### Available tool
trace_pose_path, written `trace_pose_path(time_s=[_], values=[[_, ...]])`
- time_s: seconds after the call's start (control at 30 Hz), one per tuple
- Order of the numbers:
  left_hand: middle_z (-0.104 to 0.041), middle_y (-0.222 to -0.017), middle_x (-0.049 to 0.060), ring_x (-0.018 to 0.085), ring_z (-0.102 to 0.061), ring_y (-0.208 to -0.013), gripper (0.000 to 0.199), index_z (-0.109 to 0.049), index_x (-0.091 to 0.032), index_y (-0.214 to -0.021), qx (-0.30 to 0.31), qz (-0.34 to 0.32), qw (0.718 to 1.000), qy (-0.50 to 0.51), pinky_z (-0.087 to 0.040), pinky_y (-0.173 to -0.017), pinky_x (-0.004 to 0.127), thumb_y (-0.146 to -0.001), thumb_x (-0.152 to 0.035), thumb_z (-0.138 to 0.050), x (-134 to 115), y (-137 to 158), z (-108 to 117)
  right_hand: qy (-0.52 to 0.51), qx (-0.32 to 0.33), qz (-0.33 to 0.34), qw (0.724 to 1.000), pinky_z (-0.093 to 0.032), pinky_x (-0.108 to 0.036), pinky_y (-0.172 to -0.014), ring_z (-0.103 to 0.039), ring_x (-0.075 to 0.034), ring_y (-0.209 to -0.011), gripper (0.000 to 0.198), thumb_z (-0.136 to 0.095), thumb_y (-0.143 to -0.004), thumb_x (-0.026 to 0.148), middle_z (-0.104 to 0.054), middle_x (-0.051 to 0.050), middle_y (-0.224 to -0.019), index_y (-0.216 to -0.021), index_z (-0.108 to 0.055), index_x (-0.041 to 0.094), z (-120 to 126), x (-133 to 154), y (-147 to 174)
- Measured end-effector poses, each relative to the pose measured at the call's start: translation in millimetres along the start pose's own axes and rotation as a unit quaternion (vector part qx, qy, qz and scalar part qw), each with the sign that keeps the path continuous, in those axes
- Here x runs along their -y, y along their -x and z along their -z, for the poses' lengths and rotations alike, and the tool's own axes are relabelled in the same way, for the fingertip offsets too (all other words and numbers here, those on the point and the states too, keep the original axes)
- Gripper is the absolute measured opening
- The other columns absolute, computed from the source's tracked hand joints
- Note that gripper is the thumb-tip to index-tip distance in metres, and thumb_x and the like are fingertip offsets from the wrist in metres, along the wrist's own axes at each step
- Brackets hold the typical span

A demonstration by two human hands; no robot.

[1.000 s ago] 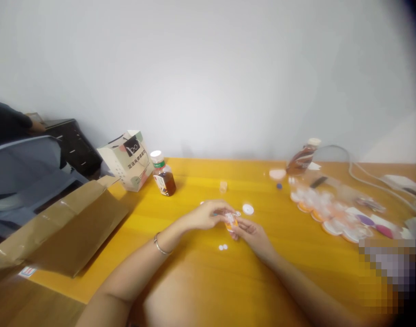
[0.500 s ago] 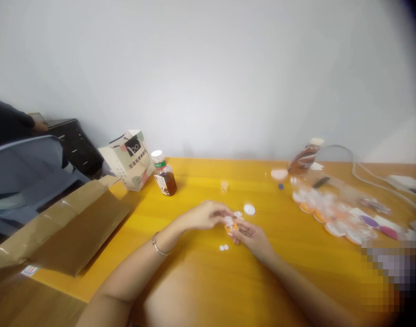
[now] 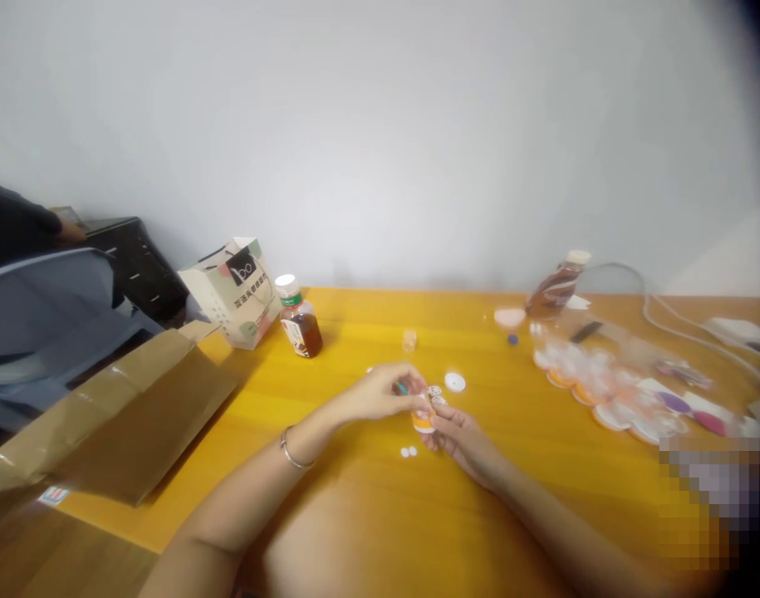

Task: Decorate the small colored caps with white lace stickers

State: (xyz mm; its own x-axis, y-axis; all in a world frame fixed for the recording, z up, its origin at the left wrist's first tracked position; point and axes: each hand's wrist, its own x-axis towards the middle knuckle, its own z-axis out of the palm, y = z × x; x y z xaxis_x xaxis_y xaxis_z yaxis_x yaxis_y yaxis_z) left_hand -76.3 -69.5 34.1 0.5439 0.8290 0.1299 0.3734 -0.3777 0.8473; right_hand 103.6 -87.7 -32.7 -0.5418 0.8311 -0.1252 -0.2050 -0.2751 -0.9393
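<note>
Tub [image 3: 424,423], orange & white, is held up btwn the 2 hands over the mid of the desk [image 3: 342,515]. R hand [image 3: 459,433] has its side pinched btwn thumb & fingers. L hand [image 3: 405,390] is curled over the tub's top, thumb side at the rim; teal bit [image 3: 403,388] shows in the curl of its fingers, seemingly gripped, but too small to ID. L wrist wears a thin bangle [image 3: 296,448]. Just past the tub, partly behind the R fingers, lie small holed discs [image 3: 434,390]; a bigger white disc [image 3: 455,382] is just beyond, to R. 2 white dots [image 3: 409,453] lie side by side on the near side of the tub. Clear cube [image 3: 409,340] sits farther back. Far L: bottle [image 3: 301,330] w/ brown liquid, white cap, upright nr a paper bag [image 3: 239,295]; carton [image 3: 136,415] at the L edge, flaps up. Back R: 2nd bottle [image 3: 554,289], pink disc [image 3: 509,317] & blue cap [image 3: 512,340] nr it, cable [image 3: 650,311] behind. In front of that, a cluster of clear-lidded pots [image 3: 604,390], orange & white, blurry, w/ purple disc [image 3: 674,403] & magenta disc [image 3: 709,423] to R. Top L, another person's dark sleeve [image 3: 15,214] reaches twd a black cabinet [image 3: 139,266].
</note>
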Motion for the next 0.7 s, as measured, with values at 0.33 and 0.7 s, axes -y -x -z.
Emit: trace_pose_path(time_s=[0.33,0.7], values=[[-0.058,-0.106,0.008,0.016,-0.054,-0.095,0.035,-0.051,-0.017,-0.107,0.051,-0.014,0.998,-0.021,-0.043,-0.081,0.028,-0.075,-0.030,-0.057,-12,5,9,-0.025,-0.009,0.003,1.000,-0.035,-0.021,-0.050,-0.047,-0.008,-0.049,0.023,-0.066,-0.067,0.035,-0.057,0.000,-0.057,-0.077,-0.063,0.014,0,-4,-2],[-0.061,-0.096,0.008,0.014,-0.057,-0.088,0.025,-0.053,-0.014,-0.103,0.093,-0.029,0.994,0.048,-0.044,-0.080,0.026,-0.078,-0.016,-0.051,-4,2,8,-0.084,0.044,-0.015,0.995,-0.034,-0.019,-0.046,-0.043,-0.007,-0.048,0.024,-0.064,-0.069,0.038,-0.052,0.000,-0.056,-0.071,-0.061,0.014,3,-7,-2]])
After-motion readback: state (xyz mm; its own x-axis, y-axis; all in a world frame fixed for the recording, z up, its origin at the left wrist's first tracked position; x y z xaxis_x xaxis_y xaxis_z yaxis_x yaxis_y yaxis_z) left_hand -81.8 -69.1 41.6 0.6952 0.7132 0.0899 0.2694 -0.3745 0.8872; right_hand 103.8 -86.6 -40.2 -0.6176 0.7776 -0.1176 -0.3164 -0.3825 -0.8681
